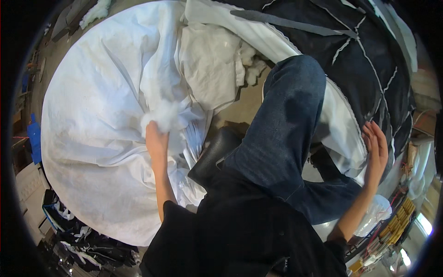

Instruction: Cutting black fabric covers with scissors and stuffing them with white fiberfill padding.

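Observation:
My left hand (158, 137) is closed around a tuft of white fluffy stuffing (167, 111). It is over a big round bag of white fabric (92, 120) that fills the left side. My right hand (377, 145) is on the far right with its fingers stretched out, next to black fabric (369, 69) with pale frayed seams. Whether its fingertips press on that cloth I cannot tell. A white fabric band (339, 111) edges the black piece. Between the two large pieces lies a crumpled off-white cloth (207, 64), with loose stuffing clumps (254, 67) beside it.
My bent leg in jeans (281, 124) stands between the two fabrics. A black padded seat (217, 152) is by my hip. Dark cloth scraps (87, 249) lie at the lower left, a clear plastic bag (376, 210) at the lower right. A grey strip (290, 22) crosses the black fabric.

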### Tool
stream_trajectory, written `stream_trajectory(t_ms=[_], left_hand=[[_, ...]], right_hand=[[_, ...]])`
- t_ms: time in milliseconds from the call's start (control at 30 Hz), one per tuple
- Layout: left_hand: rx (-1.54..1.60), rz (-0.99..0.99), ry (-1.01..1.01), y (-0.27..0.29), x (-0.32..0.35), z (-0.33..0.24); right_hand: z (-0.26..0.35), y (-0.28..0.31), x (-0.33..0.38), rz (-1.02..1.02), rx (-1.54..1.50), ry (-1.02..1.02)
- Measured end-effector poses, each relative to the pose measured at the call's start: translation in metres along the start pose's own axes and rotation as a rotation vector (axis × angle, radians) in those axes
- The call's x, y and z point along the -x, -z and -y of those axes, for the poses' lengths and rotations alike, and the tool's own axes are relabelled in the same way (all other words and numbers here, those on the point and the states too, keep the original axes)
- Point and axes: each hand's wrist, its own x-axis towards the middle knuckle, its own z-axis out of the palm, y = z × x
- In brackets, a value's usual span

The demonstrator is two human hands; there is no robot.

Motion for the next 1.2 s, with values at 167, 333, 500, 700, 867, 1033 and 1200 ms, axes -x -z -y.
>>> stream_trajectory(t_ms=[167,333,500,700,867,1033,1200], left_hand=[[0.295,-0.059,-0.423,0.086,0.003,-0.151],[0.534,-0.151,-0.624,0.103,0.037,-0.234],[0.419,-0.051,-0.714,0.098,0.028,-0.228],[0.017,-0.195,-0.377,0.091,-0.028,-0.168],[-0.785,0.284,0.085,0.074,-0.054,-0.062],[-0.187,0.200,-0.516,0.090,-0.053,-0.197],[0.440,0.260,-1.091,0.013,-0.029,-0.507]], right_hand=[[0.078,-0.170,0.018,0.435,-0.191,0.366],[0.083,-0.234,0.017,0.485,-0.303,0.517],[0.078,-0.174,0.009,0.408,-0.303,0.426],[0.009,-0.054,-0.062,-0.182,-0.240,0.505],[-0.117,0.058,-0.159,-0.238,0.327,0.297],[-0.121,0.006,-0.218,0.294,0.556,0.439],[-0.205,0.004,-0.301,0.095,1.072,0.524]])
